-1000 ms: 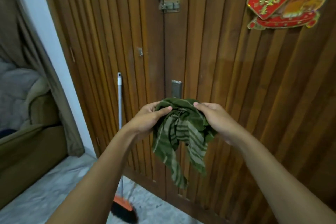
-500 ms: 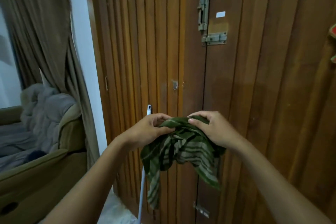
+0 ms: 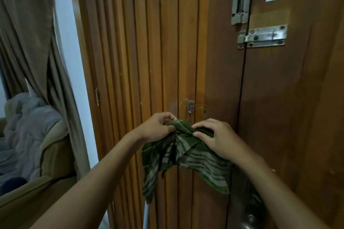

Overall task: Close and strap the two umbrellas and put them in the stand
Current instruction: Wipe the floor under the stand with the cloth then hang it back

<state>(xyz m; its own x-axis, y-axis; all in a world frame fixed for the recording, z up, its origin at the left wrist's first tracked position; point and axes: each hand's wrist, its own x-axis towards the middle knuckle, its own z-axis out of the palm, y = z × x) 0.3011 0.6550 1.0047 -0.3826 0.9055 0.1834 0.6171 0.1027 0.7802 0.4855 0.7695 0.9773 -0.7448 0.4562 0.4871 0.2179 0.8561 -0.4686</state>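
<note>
No umbrella and no stand are in view. A green striped cloth [image 3: 184, 156] hangs from both my hands in front of a wooden door [image 3: 167, 42]. My left hand [image 3: 158, 128] pinches the cloth's top edge at the left. My right hand [image 3: 216, 139] grips the bunched top at the right, thumb pressed into the fabric. The top of the cloth sits just below a small clear hook [image 3: 190, 105] stuck on the door. The lower corners of the cloth dangle free.
A metal bolt latch [image 3: 260, 36] is high on the door at the right. A door knob [image 3: 249, 219] shows at the bottom. A white broom handle [image 3: 146, 215] leans below the cloth. At the left hang brown curtains [image 3: 28, 42] over a sofa [image 3: 46, 154] with grey bedding.
Both hands have risen with the cloth toward the hook on the door. The view has tilted up and left, so the floor and broom head are out of sight.
</note>
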